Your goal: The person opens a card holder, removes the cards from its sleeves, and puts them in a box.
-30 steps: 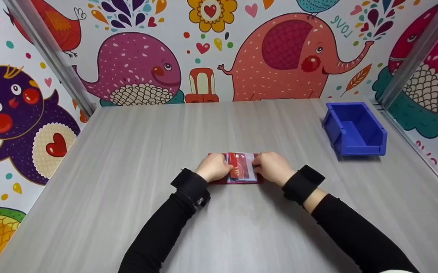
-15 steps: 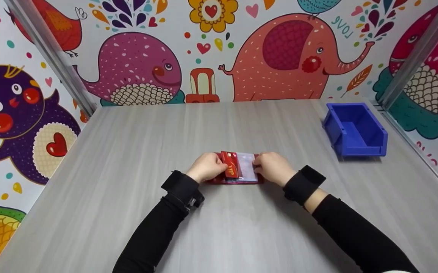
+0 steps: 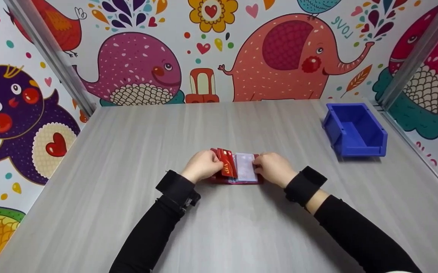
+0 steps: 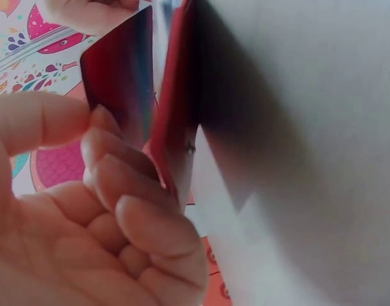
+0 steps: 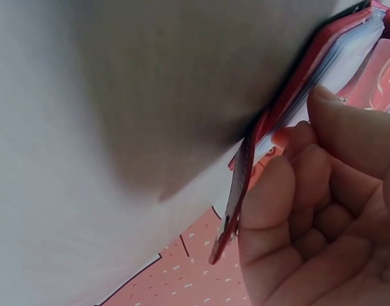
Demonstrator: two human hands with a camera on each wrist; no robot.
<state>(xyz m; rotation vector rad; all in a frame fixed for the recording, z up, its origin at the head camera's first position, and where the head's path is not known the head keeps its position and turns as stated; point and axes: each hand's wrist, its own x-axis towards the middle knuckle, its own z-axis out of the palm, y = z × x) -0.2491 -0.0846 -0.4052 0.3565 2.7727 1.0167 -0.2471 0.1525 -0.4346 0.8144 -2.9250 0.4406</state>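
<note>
A red card holder (image 3: 238, 182) lies spread out near the middle of the table, with clear plastic sleeves (image 3: 246, 168) inside. My left hand (image 3: 203, 166) pinches a red card (image 3: 227, 163) with gold "VIP" lettering between thumb and forefinger. The card is tilted up over the left part of the holder; in the left wrist view the card (image 4: 122, 73) stands apart from the red cover (image 4: 173, 95), which my other left fingers touch. On the opposite side, my right hand (image 3: 274, 168) grips the holder's right edge, thumb on the stacked sleeves (image 5: 338, 64).
A blue plastic bin (image 3: 355, 131) stands at the right rear of the grey table (image 3: 147, 140). Walls printed with cartoon animals (image 3: 279, 57) rise behind and at both sides, joined by metal corner posts (image 3: 52, 57).
My left hand has moved left with the red card, sliding it off the clear sleeves and tilting it up. More of the sleeves shows. My right hand has stayed at the holder's right edge.
</note>
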